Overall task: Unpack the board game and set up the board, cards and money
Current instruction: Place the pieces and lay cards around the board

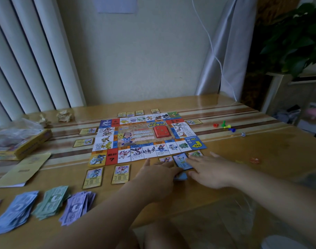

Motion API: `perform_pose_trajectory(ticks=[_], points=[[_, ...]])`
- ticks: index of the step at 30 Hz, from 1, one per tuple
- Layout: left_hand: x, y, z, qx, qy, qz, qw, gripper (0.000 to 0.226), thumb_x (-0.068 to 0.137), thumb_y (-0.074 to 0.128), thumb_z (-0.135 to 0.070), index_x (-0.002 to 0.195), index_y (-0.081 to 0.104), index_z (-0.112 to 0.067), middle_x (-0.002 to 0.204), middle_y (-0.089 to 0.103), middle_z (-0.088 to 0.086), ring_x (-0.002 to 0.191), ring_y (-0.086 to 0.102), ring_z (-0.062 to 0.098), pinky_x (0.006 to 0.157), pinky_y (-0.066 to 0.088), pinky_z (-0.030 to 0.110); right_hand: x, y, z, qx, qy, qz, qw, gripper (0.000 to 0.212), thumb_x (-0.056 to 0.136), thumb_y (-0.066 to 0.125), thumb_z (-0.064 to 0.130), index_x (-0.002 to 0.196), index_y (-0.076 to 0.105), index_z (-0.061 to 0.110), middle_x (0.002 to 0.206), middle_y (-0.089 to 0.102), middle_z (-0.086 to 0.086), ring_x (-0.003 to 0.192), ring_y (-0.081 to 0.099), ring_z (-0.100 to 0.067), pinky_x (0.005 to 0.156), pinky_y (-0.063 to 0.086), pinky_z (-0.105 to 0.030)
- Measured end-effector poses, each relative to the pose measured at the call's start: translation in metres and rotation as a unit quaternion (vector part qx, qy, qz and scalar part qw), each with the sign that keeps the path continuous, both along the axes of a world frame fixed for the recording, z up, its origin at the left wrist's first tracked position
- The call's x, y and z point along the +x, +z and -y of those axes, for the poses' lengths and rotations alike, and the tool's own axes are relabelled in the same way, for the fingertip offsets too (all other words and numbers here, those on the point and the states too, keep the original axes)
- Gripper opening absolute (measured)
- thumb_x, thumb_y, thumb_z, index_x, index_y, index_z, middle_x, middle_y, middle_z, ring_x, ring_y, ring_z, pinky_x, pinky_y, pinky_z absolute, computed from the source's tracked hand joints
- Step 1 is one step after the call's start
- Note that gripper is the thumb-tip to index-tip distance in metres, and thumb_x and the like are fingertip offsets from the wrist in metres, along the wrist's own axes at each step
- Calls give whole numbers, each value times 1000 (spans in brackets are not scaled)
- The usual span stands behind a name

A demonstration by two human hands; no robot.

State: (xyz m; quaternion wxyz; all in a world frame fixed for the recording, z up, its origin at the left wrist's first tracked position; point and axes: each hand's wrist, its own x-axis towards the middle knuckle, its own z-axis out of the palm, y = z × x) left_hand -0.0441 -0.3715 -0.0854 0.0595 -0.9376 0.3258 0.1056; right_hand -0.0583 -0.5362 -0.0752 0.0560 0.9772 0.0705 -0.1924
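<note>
The game board [148, 137] lies flat in the middle of the table, with a red card deck [161, 132] on its centre. Property cards lie around its edges, two yellow ones [93, 177] at the near left. My right hand [212, 169] rests with straight fingers on a blue card [181, 161] just below the board's near edge. My left hand [159, 171] is beside it, its fingers round a small stack of blue cards [180, 176]. Piles of blue money [15, 212], green money [53, 201] and purple money [78, 205] lie at the near left.
The yellow game box [18, 142] and a yellow leaflet [22, 169] are at the left. Coloured pawns [224, 125] and a die [243, 134] lie right of the board. Clear plastic wrap [225, 218] lies near the front edge. Crumpled paper [63, 115] sits at the back left.
</note>
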Motion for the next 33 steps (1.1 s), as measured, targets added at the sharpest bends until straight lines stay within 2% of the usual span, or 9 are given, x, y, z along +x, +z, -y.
perform_pose_trajectory(ticks=[4, 7, 11, 14, 18, 22, 26, 29, 33], points=[[4, 6, -6, -116, 3, -11, 993, 50, 101, 32, -23, 149, 22, -33, 157, 21, -5, 139, 29, 17, 116, 15, 49, 4, 9, 4, 37, 13, 58, 998, 54, 102, 20, 43, 151, 14, 22, 160, 11, 4, 145, 14, -16, 117, 8, -41], [7, 14, -15, -349, 88, -139, 922, 40, 103, 34, -22, 142, 38, -27, 142, 48, -3, 116, 53, 14, 98, 41, 30, 9, 23, 2, 143, -2, 135, 981, 47, 102, 27, 38, 146, 30, 23, 150, 36, -1, 133, 38, -21, 108, 31, -36], [-4, 19, -25, -630, 218, -474, 576, 25, 98, 43, -9, 117, 59, -8, 109, 71, 8, 96, 69, 21, 82, 57, 32, 13, 38, -10, 443, -55, 138, 884, 32, 98, 44, 36, 122, 59, 23, 120, 63, 9, 113, 57, -11, 94, 43, -28], [-12, 18, -28, -666, 207, -544, 467, 25, 86, 51, -7, 108, 63, -5, 103, 72, 12, 84, 72, 22, 70, 59, 30, 10, 37, -19, 555, -80, 97, 822, 29, 85, 63, 41, 97, 68, 15, 89, 72, 4, 85, 67, -11, 87, 50, -34], [-18, 14, -30, -673, 218, -528, 469, 29, 77, 58, -6, 105, 64, -3, 97, 73, 12, 78, 72, 19, 64, 60, 28, 7, 29, -27, 608, -100, 65, 785, 16, 78, 75, 23, 77, 64, 11, 66, 68, 2, 63, 66, -9, 67, 55, -24], [-22, 13, -31, -679, 229, -513, 472, 24, 83, 59, -11, 104, 64, -1, 98, 72, 13, 81, 72, 19, 70, 58, 29, 11, 30, -29, 557, -86, 89, 821, 16, 79, 75, 23, 77, 68, 9, 71, 70, -1, 67, 65, -10, 79, 56, -33], [-28, 10, -35, -685, 264, -526, 428, 23, 96, 47, -11, 110, 60, 2, 109, 68, 21, 91, 70, 26, 73, 58, 33, 15, 23, -32, 512, -77, 76, 852, 12, 81, 74, 23, 78, 70, 11, 74, 69, -2, 71, 63, -12, 87, 52, -41], [-30, 3, -39, -667, 288, -523, 446, 26, 98, 43, -10, 118, 55, 1, 111, 67, 22, 93, 69, 26, 70, 59, 32, 16, 14, -37, 485, -78, 50, 869, 12, 82, 73, 24, 74, 69, 15, 74, 68, -3, 73, 63, -14, 82, 54, -39], [-31, -2, -42, -665, 327, -511, 435, 22, 94, 50, -6, 115, 56, 0, 96, 71, 19, 80, 71, 24, 63, 60, 32, 15, 6, -43, 547, -140, -37, 825, 12, 81, 72, 14, 75, 62, 10, 71, 65, -6, 61, 62, -12, 70, 52, -30]])
